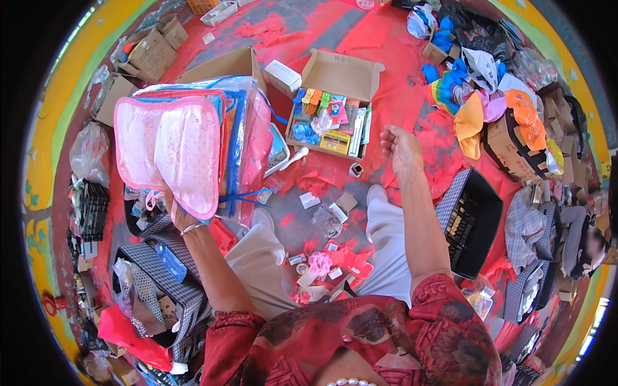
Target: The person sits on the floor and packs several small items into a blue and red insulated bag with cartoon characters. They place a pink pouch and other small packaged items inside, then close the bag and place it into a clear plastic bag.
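Observation:
My left hand (172, 204) grips the lower edge of a pale pink padded mat (187, 151) with a darker pink border, its fingers partly hidden behind it. The mat lies against a stack of clear plastic folders (243, 151) with blue and red edges, in front of a brown carton. My right hand (402, 149) is raised to the right of an open cardboard box (341, 76), fingers loosely curled, with nothing visible in them. Inside the box are colourful clips (313, 98), a yellow packet (335, 141) and blue plastic wrap (305, 133).
A white box (283, 77) stands beside the open box. Small packets and a pink scrunchie (320, 264) lie between my legs. Checked fabric bins stand at the left (154, 257) and right (484, 222). Bags and coloured cloths (468, 125) pile up at the far right.

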`<state>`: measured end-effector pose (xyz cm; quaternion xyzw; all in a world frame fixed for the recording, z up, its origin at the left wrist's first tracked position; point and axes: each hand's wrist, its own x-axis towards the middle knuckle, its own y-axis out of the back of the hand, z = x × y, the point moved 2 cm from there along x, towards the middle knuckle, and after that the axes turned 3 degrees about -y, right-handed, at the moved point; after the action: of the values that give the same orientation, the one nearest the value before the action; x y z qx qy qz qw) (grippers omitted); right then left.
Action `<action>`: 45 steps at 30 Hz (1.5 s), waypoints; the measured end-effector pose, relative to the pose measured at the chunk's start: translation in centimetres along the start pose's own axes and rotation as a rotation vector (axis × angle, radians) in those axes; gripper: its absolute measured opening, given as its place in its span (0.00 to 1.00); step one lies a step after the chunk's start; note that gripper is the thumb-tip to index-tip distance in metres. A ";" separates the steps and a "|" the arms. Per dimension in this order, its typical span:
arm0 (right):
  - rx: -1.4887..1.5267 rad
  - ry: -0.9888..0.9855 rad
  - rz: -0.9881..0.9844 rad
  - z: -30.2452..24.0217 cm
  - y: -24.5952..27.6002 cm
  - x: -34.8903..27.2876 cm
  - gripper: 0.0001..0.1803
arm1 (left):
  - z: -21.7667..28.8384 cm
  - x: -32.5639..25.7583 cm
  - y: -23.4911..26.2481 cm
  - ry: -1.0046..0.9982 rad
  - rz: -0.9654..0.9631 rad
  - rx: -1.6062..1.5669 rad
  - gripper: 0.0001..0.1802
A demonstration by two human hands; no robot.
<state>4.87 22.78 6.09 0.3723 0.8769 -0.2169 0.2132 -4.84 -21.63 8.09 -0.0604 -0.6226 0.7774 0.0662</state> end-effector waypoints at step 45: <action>0.014 0.011 -0.016 1.3 -1.6 0.0 0.06 | 2.9 2.9 5.1 -0.167 0.276 0.539 0.27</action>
<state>3.96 21.01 5.37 0.3679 0.8795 -0.2225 0.2039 -8.35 -25.05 3.69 -0.0609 -0.3833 0.9183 -0.0777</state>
